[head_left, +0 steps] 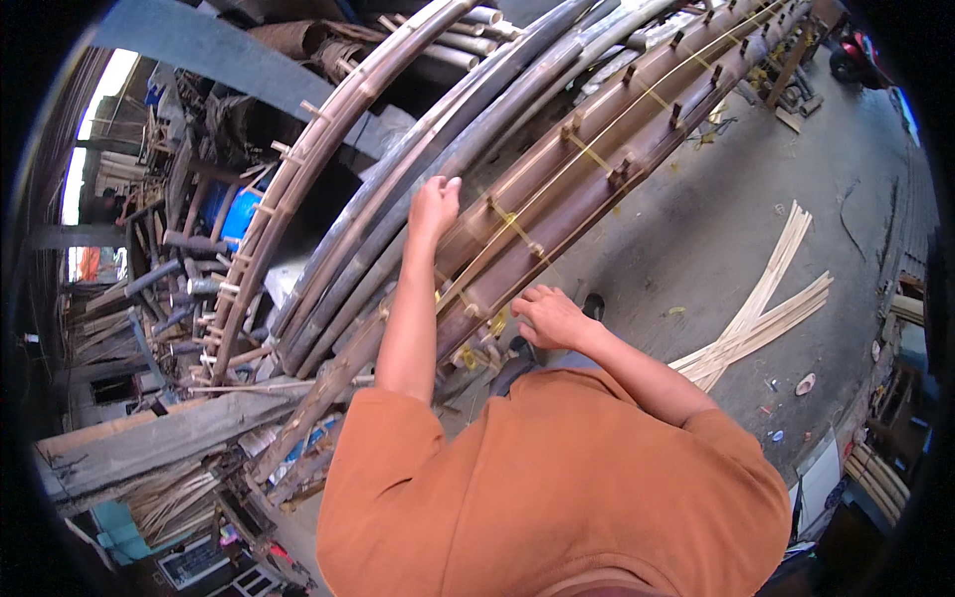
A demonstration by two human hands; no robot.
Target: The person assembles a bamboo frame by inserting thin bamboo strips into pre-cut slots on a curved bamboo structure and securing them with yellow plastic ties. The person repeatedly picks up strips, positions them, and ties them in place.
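Note:
Two long split bamboo poles, a far one [600, 114] and a near one [572, 219], run side by side from in front of me to the upper right. Dark pegs stand up along them, and yellow ties [512, 225] cross between them. My left hand [435, 206] is over the far side of the poles, its fingers curled in and the thumb up; whatever it may hold is hidden. By the near pole's lower edge is my right hand [552, 316], its fingers bent and a little apart, with nothing visible in them.
Curved dark poles [398, 214] lie stacked to the left, beside a curved pegged bamboo frame [298, 164]. Pale bamboo strips [761, 323] lie crossed on the concrete floor [796, 179] at the right. A wooden beam [169, 448] and piled scraps are at the lower left; a red motorbike [858, 58] is at the far right.

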